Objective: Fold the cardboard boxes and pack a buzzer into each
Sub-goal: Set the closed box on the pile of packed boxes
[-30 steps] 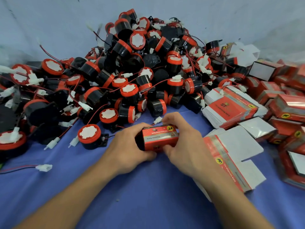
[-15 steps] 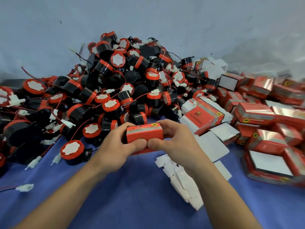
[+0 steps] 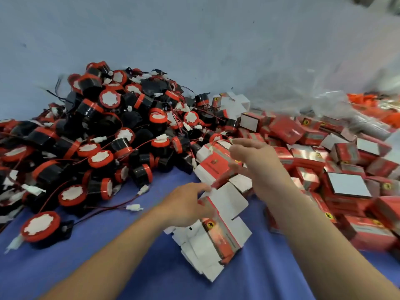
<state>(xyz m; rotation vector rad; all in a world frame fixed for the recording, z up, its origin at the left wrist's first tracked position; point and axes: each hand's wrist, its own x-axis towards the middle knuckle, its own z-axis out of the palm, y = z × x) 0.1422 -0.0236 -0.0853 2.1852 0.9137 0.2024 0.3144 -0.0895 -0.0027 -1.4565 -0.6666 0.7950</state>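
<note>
Flattened boxes [image 3: 225, 234] lie against the left hand [image 3: 186, 204], which pinches the top one; right hand [image 3: 255, 156] hovers, fingers spread, empty.

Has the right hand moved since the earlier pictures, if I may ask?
Yes. The right hand has moved right, away from the front of the buzzer pile, and now hovers empty over the stack of flat cartons beside the packed boxes.
</note>
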